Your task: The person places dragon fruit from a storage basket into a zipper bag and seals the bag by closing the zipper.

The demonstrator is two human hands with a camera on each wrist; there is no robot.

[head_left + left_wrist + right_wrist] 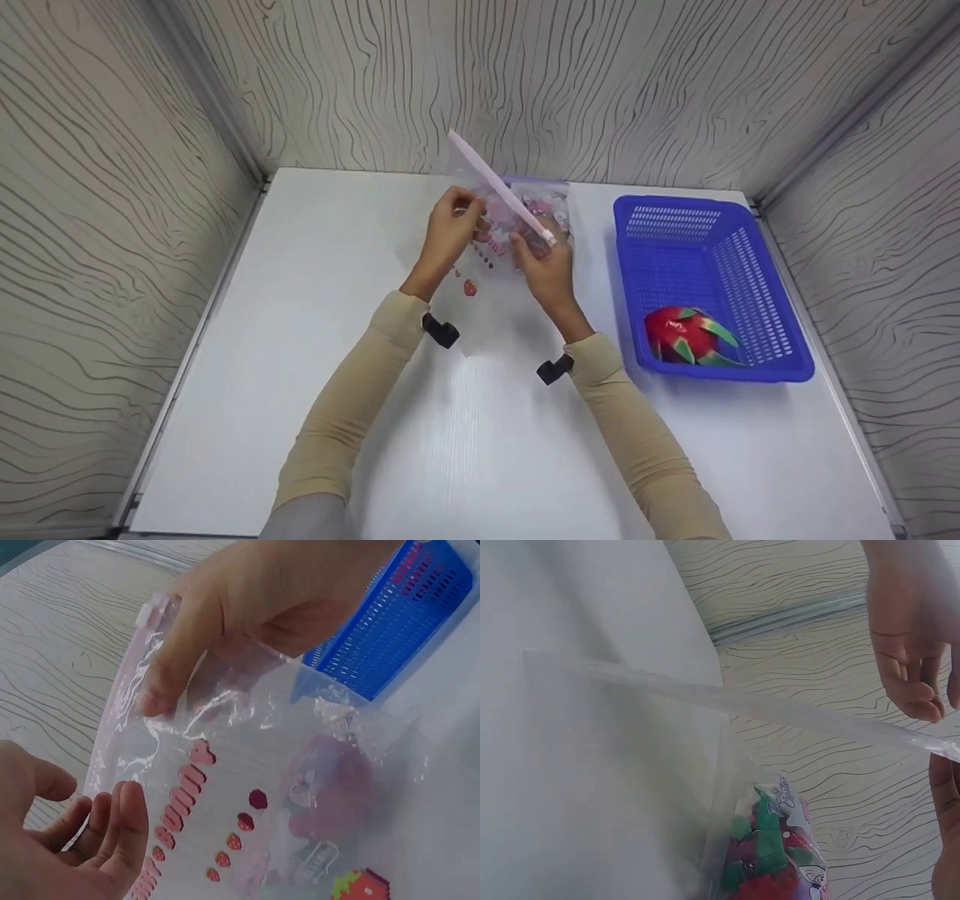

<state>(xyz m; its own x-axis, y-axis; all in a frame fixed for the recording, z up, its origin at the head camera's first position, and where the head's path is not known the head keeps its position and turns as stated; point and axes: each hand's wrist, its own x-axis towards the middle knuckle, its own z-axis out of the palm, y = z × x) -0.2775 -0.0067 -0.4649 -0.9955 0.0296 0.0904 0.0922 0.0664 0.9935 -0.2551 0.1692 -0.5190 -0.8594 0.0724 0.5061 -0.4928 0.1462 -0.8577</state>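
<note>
A clear zip bag (491, 180) with a pink zip strip stands tilted between the hands. Red strawberries and pink letters are printed on its side, plain in the left wrist view. My right hand (551, 274) pinches the bag at the slider end of the strip, thumb on the near face. Beside the bag's other side is my left hand (450, 229), its fingers loosely bent and holding nothing. In the right wrist view a printed packet (769, 847) with red and green pieces shows by the bag's lower part.
To the right, a blue perforated basket (626, 262) stands on the white table (315, 247). A red dragon fruit (679, 334) with green leaf tips lies in its near end. Wood-grain panels (480, 75) enclose the table at the back and both sides.
</note>
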